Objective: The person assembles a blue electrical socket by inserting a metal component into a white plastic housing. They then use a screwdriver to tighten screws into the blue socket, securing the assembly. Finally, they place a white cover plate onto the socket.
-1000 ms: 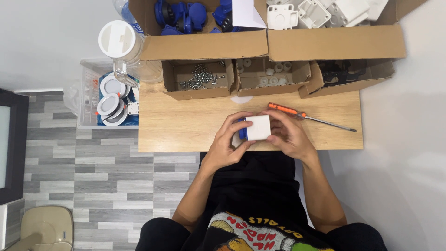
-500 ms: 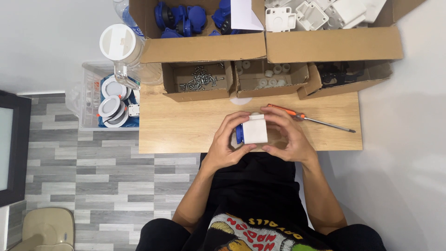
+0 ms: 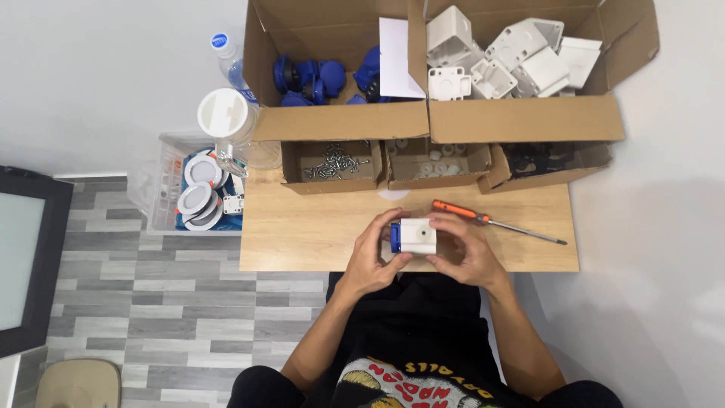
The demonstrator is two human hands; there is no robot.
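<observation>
Both my hands hold a small white plastic box (image 3: 418, 236) with a blue part (image 3: 394, 234) showing on its left side, just above the near edge of the wooden table (image 3: 302, 234). My left hand (image 3: 375, 253) wraps the blue end from the left. My right hand (image 3: 462, 248) cups the white box from the right, fingers over its top. An orange-handled screwdriver (image 3: 483, 221) lies on the table just beyond my right hand.
Three small cardboard trays hold screws (image 3: 336, 160), white small parts (image 3: 434, 157) and black parts (image 3: 540, 159). Behind them, big boxes hold blue parts (image 3: 313, 75) and white housings (image 3: 506, 57). A clear bin (image 3: 198, 189), a jar (image 3: 226, 115) and a bottle (image 3: 226, 53) stand left.
The white box has been turned slightly in my hands and sits a little lower and nearer the table's front edge. The screwdriver has not moved.
</observation>
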